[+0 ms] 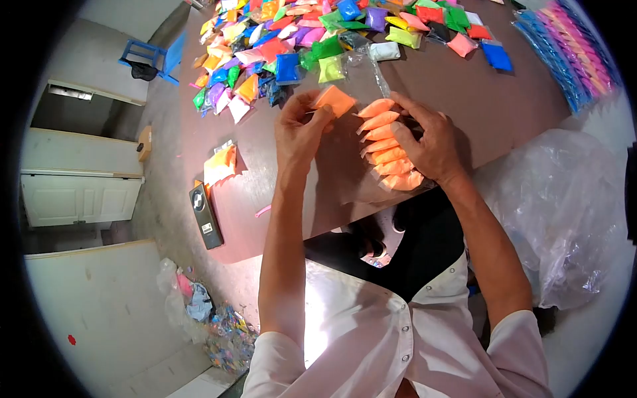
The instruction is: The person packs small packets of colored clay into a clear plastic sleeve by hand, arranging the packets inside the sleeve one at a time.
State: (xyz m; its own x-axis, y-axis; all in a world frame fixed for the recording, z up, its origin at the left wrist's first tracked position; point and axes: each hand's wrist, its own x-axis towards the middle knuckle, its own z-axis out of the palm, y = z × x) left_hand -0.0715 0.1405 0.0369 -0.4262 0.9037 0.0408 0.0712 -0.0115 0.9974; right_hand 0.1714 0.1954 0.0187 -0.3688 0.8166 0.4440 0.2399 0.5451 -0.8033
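My left hand (302, 123) pinches a small orange packet (336, 101) above the brown table (312, 192). To its right, my right hand (424, 139) is closed on a clear plastic sleeve (363, 69) that holds a column of several orange packets (385, 144). Thumb and fingers lie at the upper right side of the column, whose lower packets hang near the table's front edge. The loose packet is a little up and left of the top packet in the column, apart from it.
Many colourful packets (272, 50) are heaped at the back. Filled blue and pink sleeves (570, 56) lie at the back right. An orange packet (220, 166) and a dark box (205, 215) lie at the left edge. Clear plastic bags (557, 212) bulge at the right.
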